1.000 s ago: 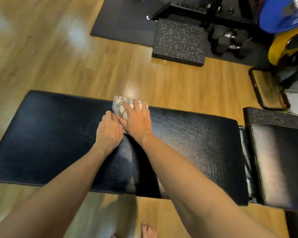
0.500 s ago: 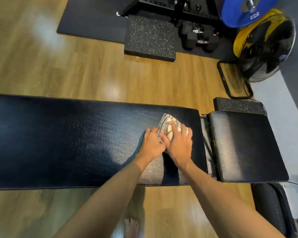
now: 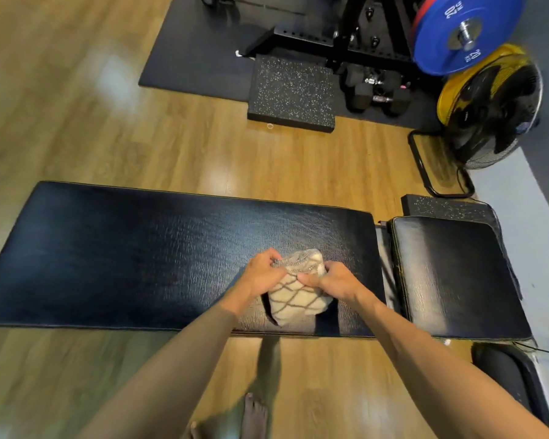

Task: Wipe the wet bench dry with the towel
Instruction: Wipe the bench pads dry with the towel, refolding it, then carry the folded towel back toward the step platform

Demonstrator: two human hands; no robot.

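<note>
A long black padded bench (image 3: 124, 255) runs left to right in front of me, its surface shiny. A cream towel (image 3: 295, 296) with a brown diamond pattern is bunched near the bench's right end, close to the near edge. My left hand (image 3: 262, 275) grips the towel's upper left edge with curled fingers. My right hand (image 3: 332, 280) pinches the towel's upper right edge. The towel hangs between both hands, its lower part at the bench surface.
A separate black seat pad (image 3: 457, 277) lies right of the bench across a narrow gap. Beyond on the wood floor are a speckled rubber block (image 3: 292, 93), a black rack with dumbbells (image 3: 374, 90), a blue weight plate (image 3: 463, 30) and a floor fan (image 3: 492, 109). My bare foot (image 3: 254, 416) stands below.
Both hands slid the towel rightward along the bench, pressing it flat. Now they have pulled back toward the near edge and grip the towel's top edge, lifting it.
</note>
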